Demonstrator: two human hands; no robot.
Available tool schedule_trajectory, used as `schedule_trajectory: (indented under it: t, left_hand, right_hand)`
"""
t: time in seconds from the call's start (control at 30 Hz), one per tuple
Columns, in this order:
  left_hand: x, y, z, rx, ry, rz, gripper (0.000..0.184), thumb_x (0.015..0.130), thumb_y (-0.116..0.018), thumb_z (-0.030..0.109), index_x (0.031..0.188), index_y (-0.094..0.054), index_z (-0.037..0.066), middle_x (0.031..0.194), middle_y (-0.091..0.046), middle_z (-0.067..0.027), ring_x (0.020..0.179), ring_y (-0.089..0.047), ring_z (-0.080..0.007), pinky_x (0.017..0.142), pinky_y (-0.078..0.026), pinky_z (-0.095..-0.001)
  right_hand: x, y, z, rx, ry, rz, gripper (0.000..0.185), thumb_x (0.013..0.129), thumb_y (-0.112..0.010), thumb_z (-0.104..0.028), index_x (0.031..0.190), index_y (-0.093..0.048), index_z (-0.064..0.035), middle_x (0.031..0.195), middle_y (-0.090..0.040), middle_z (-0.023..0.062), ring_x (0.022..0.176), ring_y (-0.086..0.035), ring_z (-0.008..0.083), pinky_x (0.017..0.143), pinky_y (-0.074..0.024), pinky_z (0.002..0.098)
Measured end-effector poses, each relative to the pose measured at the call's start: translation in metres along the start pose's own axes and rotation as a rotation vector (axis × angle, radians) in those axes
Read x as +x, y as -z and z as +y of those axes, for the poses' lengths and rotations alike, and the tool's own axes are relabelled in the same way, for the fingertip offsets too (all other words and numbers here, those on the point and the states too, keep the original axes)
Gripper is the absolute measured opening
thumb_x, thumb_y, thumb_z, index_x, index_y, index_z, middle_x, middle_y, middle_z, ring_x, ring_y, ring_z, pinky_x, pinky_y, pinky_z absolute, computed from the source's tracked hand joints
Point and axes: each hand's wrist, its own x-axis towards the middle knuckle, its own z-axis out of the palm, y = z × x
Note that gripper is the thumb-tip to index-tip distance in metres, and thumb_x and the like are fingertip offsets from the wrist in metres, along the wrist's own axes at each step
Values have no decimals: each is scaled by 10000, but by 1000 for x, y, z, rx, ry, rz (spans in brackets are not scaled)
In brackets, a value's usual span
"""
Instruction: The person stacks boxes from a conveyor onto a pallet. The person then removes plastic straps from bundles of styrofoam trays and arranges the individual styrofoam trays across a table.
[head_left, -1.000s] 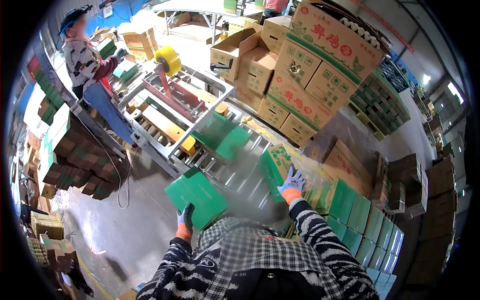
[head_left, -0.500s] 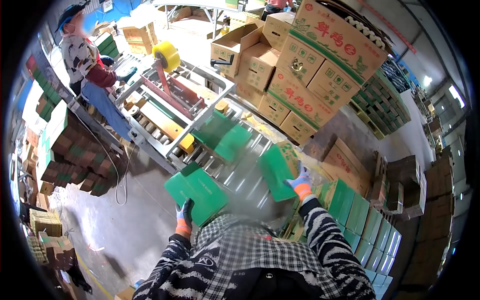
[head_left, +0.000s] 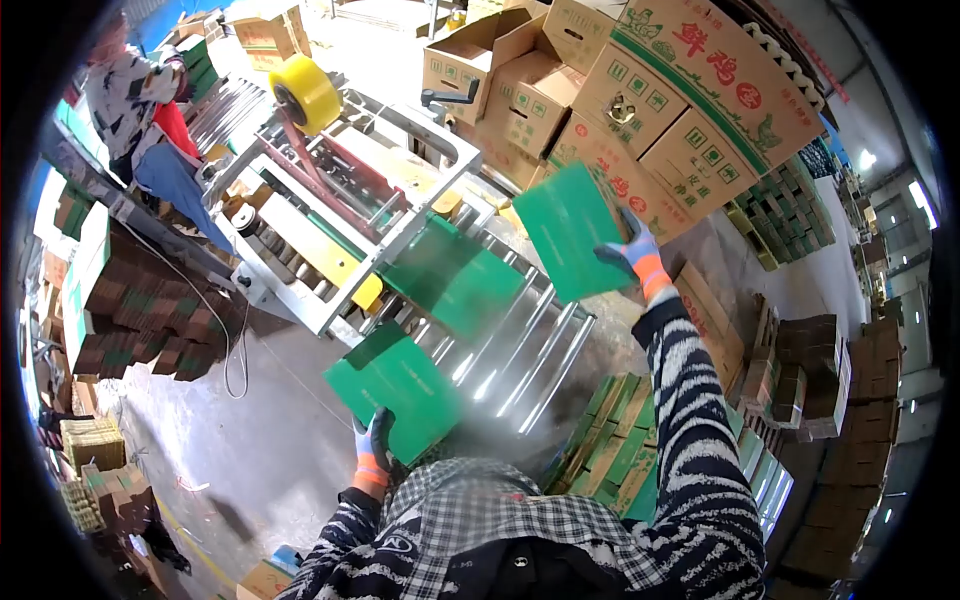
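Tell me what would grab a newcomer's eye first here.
Probably the green box in the right hand, right of centre, and a second box at the left hand, lower left of centre. Then the yellow roll atop the machine, upper left, and the red-printed cartons stacked at upper right.

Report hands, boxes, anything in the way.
Left hand against first green box. Right hand holding second green box. Possible obstruction: third green box on rollers ahead.

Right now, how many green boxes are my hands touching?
2: the left green box against your left hand, the right green box against your right hand. Others behind could be hidden.
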Motion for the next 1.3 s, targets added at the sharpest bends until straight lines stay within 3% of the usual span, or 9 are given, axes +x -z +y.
schedule_trajectory:
  t: [0.37,0.57,0.73,0.87,1.0,1.07,1.1,1.17,1.3]
  left_hand:
    - [7,-29,-25,96,104,-12,617,894,-717,112,1419,-393,114,1157,-596,-69,982,-615,-185,816,-532,-316]
    - [9,-2,-40,286,224,-151,442,925,-674,135,1314,-489,36,1023,-631,-58,932,-616,-169,811,-520,-329]
    - [19,9,-12,531,469,-378,380,994,-561,282,1254,-590,7,1230,-627,-100,1104,-596,-201,993,-462,-360]
    - [33,-16,-10,750,406,-664,442,991,-567,337,1277,-578,1,1267,-610,-94,1136,-569,-220,1009,-444,-375]
    - [-25,-161,-44,638,866,-873,488,989,-536,323,1350,-512,-5,1303,-596,-129,1182,-565,-281,1047,-436,-441]
    - [-42,-220,-83,986,511,-1352,485,1001,-502,330,1358,-508,2,1317,-590,-129,1175,-581,-295,1020,-470,-426]
    - [-140,-285,-97,870,1132,-1128,466,1029,-438,312,1383,-494,14,1329,-584,-132,1167,-596,-273,1002,-494,-396]
    - [-205,-331,-153,1084,1050,-1270,518,1016,-490,368,1410,-483,32,1301,-613,-127,1119,-620,-244,973,-508,-380]
    - [-337,-382,-256,1212,636,-2157,471,1048,-397,197,1476,-376,1,1432,-497,-121,1266,-516,-204,1071,-437,-335]
  right_hand:
    - [36,-36,20,81,-169,-350,1044,554,-950,-332,1456,-481,-93,1385,-567,130,1256,-547,228,1039,-440,344]
    - [-136,-5,149,603,-476,-409,961,700,-892,-192,1508,-385,-79,1394,-552,91,1231,-546,179,1020,-458,335]
    - [-335,44,190,1035,-825,-228,688,816,-797,-150,1428,-494,-69,1201,-660,58,1023,-647,168,864,-543,318]
    - [-497,119,121,716,-708,187,646,867,-736,-193,1423,-467,-4,1242,-639,70,1032,-616,139,876,-515,315]
    - [-704,143,106,842,-834,561,732,835,-755,-153,1474,-420,-31,1327,-591,91,1113,-595,146,942,-508,313]
    - [-801,127,84,1001,-881,822,739,852,-734,-173,1485,-382,-22,1346,-569,88,1133,-582,142,960,-496,309]
    - [-847,115,69,1088,-890,942,743,861,-723,-183,1490,-363,-17,1356,-558,87,1142,-575,141,969,-491,307]
    - [-923,83,37,1234,-945,1198,718,852,-722,-201,1472,-396,-45,1282,-590,74,1061,-617,150,870,-543,317]
    - [-1036,25,-19,1244,-995,1658,624,863,-691,-143,1429,-447,-45,1139,-639,63,904,-642,171,767,-554,316]
